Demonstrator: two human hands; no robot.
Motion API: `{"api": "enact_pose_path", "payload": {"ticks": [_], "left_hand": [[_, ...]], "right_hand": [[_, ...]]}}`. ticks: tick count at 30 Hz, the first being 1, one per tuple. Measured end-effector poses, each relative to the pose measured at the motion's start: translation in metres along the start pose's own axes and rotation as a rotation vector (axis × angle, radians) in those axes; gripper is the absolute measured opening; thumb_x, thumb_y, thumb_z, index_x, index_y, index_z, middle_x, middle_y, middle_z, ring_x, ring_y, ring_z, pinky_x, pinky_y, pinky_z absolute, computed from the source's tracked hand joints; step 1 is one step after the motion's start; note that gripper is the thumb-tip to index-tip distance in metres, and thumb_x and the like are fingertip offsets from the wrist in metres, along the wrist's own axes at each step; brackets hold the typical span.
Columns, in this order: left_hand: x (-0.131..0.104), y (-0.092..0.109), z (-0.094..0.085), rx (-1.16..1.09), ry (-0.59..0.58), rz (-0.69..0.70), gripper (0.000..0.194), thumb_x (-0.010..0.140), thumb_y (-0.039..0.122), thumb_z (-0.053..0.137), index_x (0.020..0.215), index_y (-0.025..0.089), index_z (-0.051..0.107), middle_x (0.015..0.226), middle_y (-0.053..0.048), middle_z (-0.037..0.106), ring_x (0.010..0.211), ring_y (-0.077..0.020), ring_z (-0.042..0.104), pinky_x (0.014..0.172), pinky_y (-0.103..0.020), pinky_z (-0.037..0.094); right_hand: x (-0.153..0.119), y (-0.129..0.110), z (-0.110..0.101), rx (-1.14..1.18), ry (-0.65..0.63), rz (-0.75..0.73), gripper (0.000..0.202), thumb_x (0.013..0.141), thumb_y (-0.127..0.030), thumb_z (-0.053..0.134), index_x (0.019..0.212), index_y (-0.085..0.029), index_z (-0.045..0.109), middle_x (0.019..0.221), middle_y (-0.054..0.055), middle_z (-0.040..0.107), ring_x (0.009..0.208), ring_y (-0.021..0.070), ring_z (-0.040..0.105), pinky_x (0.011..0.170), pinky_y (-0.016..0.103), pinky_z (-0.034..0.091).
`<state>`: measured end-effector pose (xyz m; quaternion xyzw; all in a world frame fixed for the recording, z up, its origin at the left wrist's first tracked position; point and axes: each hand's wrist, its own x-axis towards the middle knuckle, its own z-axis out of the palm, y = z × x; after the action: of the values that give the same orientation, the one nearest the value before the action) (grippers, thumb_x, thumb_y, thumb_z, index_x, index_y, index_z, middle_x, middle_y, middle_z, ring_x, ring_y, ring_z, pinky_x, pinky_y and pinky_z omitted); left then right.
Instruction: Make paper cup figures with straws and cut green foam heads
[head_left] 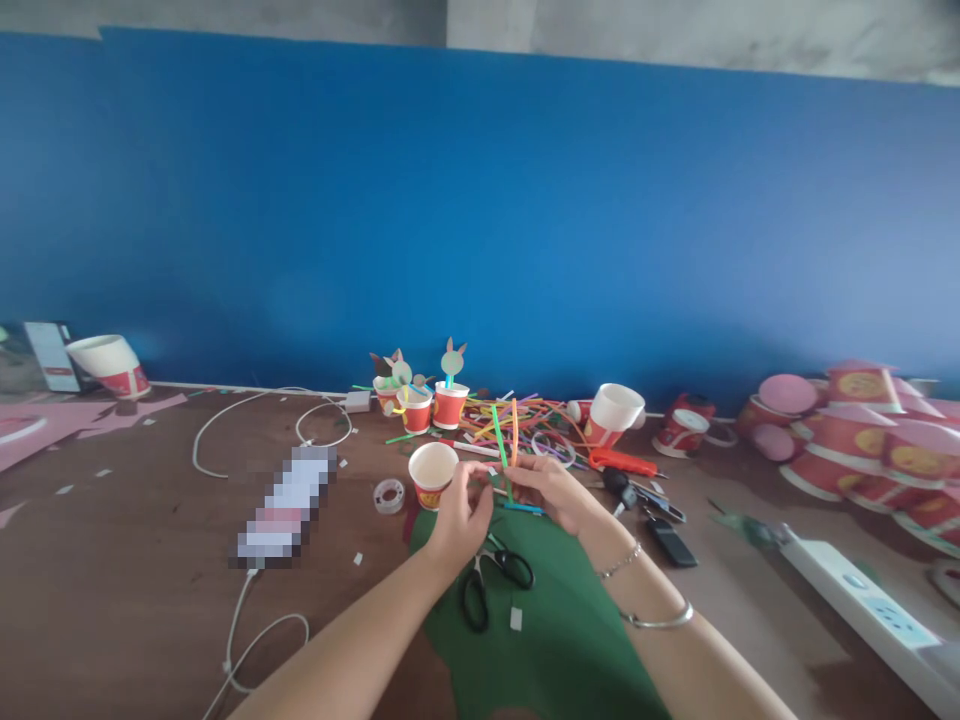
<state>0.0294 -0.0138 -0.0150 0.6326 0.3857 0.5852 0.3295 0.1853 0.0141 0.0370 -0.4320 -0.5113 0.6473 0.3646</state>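
Note:
My right hand (551, 488) is closed on a green straw (500, 436) and an orange straw (514, 432), which stand nearly upright side by side. Close on its left, my left hand (466, 505) has its fingers pressed together near the straws' lower part; what they pinch is too small to name. A red and white paper cup (433, 470) stands just left of my left hand. Below the hands, black-handled scissors (495, 583) lie on green paper (555, 640). A blue straw (523, 508) lies under my right hand.
Loose coloured straws (540, 425) are heaped behind the hands, beside decorated cups (451, 404). A tape roll (388, 496) and a phone (289, 505) lie left. Keys (637, 495), a power strip (855, 595) and piled red cups (862, 445) are at right.

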Motion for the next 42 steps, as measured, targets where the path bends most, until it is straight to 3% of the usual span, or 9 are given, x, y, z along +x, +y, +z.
{"api": "enact_pose_path", "payload": {"ticks": [6,10,14,21,26,29,34,38,42], "left_hand": [[-0.006,0.004,-0.003,0.076,-0.082,0.156,0.045,0.087,0.011,0.043,0.13,0.02,0.04,0.111,-0.011,0.056,0.079,-0.0145,0.061,0.07,-0.03,0.054],[-0.004,0.009,-0.006,0.213,-0.169,0.289,0.05,0.082,0.002,0.042,0.126,0.024,0.047,0.12,-0.011,0.052,0.112,-0.0222,0.053,0.092,-0.04,0.048],[-0.004,0.01,-0.009,0.298,-0.212,0.331,0.054,0.077,-0.003,0.042,0.123,0.025,0.052,0.125,-0.011,0.047,0.122,-0.0236,0.046,0.099,-0.043,0.045],[-0.004,0.005,-0.011,0.382,-0.233,0.326,0.049,0.08,-0.002,0.041,0.12,0.025,0.054,0.129,-0.011,0.047,0.125,-0.0236,0.045,0.1,-0.043,0.044],[0.0,0.002,-0.014,0.412,-0.201,0.317,0.03,0.088,0.007,0.043,0.109,0.023,0.057,0.13,-0.011,0.05,0.124,-0.0235,0.048,0.099,-0.041,0.046],[0.002,0.005,-0.015,0.381,-0.172,0.338,0.021,0.09,0.011,0.043,0.103,0.019,0.057,0.12,-0.011,0.06,0.115,-0.0215,0.056,0.093,-0.036,0.05],[0.003,0.018,-0.015,0.32,-0.076,0.327,0.02,0.092,0.018,0.044,0.104,0.017,0.059,0.098,-0.01,0.069,0.093,-0.0185,0.066,0.082,-0.031,0.053],[0.005,0.026,-0.014,0.147,0.038,0.149,0.023,0.093,0.027,0.043,0.1,0.016,0.061,0.101,-0.01,0.069,0.098,-0.0207,0.064,0.087,-0.034,0.051],[0.003,0.032,-0.01,-0.02,-0.011,-0.004,0.03,0.094,0.034,0.04,0.102,0.014,0.062,0.101,-0.011,0.068,0.1,-0.0209,0.063,0.089,-0.034,0.05]], "right_hand": [[-0.003,0.019,-0.004,0.131,-0.075,0.008,0.029,0.064,-0.035,0.079,0.075,-0.012,0.065,0.062,-0.001,0.062,0.049,0.0051,0.051,0.05,0.018,0.039],[-0.003,0.029,-0.002,0.218,-0.104,0.003,0.027,0.063,-0.033,0.08,0.073,-0.013,0.064,0.056,-0.004,0.058,0.046,0.0046,0.05,0.049,0.018,0.039],[-0.002,0.036,0.002,0.263,-0.106,-0.033,0.029,0.061,-0.031,0.082,0.072,-0.013,0.062,0.056,-0.004,0.057,0.045,0.0044,0.049,0.047,0.017,0.038],[0.0,0.044,0.004,0.3,-0.125,-0.059,0.029,0.064,-0.03,0.08,0.076,-0.012,0.061,0.057,-0.004,0.057,0.043,0.0035,0.048,0.046,0.016,0.039],[0.0,0.044,0.005,0.283,-0.114,-0.077,0.031,0.065,-0.036,0.079,0.071,-0.01,0.062,0.053,-0.003,0.056,0.042,0.0041,0.048,0.044,0.016,0.038],[-0.001,0.041,0.007,0.255,-0.053,-0.123,0.032,0.069,-0.041,0.075,0.068,-0.011,0.062,0.058,0.0,0.06,0.046,0.0057,0.051,0.046,0.017,0.04],[-0.003,0.039,0.013,-0.008,0.033,-0.278,0.034,0.071,-0.046,0.07,0.07,-0.013,0.064,0.057,0.001,0.06,0.05,0.0097,0.052,0.051,0.022,0.042],[-0.012,0.038,0.023,-0.478,0.12,-0.53,0.03,0.079,-0.042,0.06,0.065,-0.016,0.062,0.057,0.001,0.056,0.052,0.0103,0.046,0.052,0.024,0.037],[-0.02,0.036,0.03,-0.805,0.057,-0.663,0.03,0.083,-0.033,0.052,0.057,-0.018,0.052,0.055,-0.001,0.048,0.052,0.01,0.038,0.051,0.024,0.031]]}}
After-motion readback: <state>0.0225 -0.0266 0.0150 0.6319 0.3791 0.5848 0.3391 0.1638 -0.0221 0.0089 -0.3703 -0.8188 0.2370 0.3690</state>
